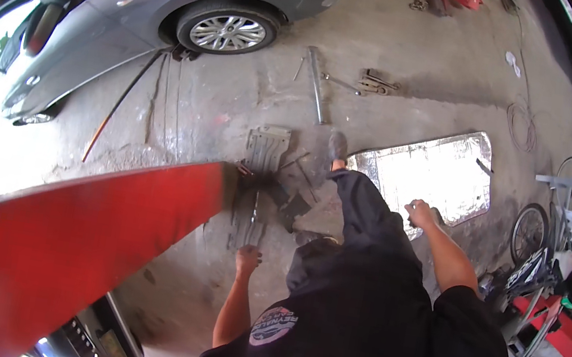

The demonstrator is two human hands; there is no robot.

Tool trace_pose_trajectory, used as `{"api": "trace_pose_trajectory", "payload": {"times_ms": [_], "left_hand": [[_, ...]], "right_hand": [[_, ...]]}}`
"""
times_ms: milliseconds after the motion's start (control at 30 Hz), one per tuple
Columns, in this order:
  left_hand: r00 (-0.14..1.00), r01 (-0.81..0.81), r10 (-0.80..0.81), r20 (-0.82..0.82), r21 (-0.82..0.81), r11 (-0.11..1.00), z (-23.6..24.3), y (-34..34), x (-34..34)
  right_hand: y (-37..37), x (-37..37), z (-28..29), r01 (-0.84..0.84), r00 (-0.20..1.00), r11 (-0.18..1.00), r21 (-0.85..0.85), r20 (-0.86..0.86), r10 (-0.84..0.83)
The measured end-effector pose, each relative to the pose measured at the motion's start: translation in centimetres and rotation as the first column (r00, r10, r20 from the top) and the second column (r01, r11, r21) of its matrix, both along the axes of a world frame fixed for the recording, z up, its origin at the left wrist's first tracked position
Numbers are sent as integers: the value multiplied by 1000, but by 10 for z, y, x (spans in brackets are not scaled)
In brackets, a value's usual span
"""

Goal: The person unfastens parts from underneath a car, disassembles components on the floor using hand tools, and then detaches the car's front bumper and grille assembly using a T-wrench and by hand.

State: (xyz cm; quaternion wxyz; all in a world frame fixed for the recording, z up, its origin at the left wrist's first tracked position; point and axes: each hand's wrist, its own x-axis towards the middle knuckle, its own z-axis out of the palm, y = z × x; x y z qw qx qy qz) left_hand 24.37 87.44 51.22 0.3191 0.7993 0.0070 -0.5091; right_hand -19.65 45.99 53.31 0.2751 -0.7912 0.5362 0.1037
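Observation:
My left hand hangs low beside the red beam, its fingers curled closed. Whatever lies in them is too small to make out. Just beyond it a thin shiny metal rod shows over the floor; whether it meets the hand I cannot tell. My right hand is raised over the edge of a silvery reflective sheet, fingers bent inward, their contents hidden. Ahead of my feet lie a grey ribbed metal plate and a dark flat bracket-like piece.
A big red beam juts in from the left. Beyond it stands a grey car. On the floor are a long metal bar, several hand tools and an orange-ended pole. Wheels and frames crowd the right.

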Motion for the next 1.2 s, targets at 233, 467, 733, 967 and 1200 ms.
{"api": "trace_pose_trajectory", "payload": {"times_ms": [233, 467, 733, 967, 1200], "left_hand": [[955, 32, 5, -298, 118, 992, -59, -7, -3], [133, 934, -826, 547, 210, 289, 16, -336, 60], [907, 128, 98, 409, -491, 862, 116, -620, 174], [467, 301, 175, 867, -342, 890, 205, -755, 227], [399, 526, 173, 900, -379, 761, 202, -948, 240]], "right_hand": [[-104, 32, -55, -11, 997, 931, 366, -72, 40], [-318, 195, 90, 248, 704, 824, 509, 490, -514], [-381, 192, 105, 198, 808, 892, 407, 447, -384], [-459, 189, 102, 123, 839, 807, 578, 374, -396], [-649, 274, 77, 309, 712, 822, 479, 456, -533]]}}
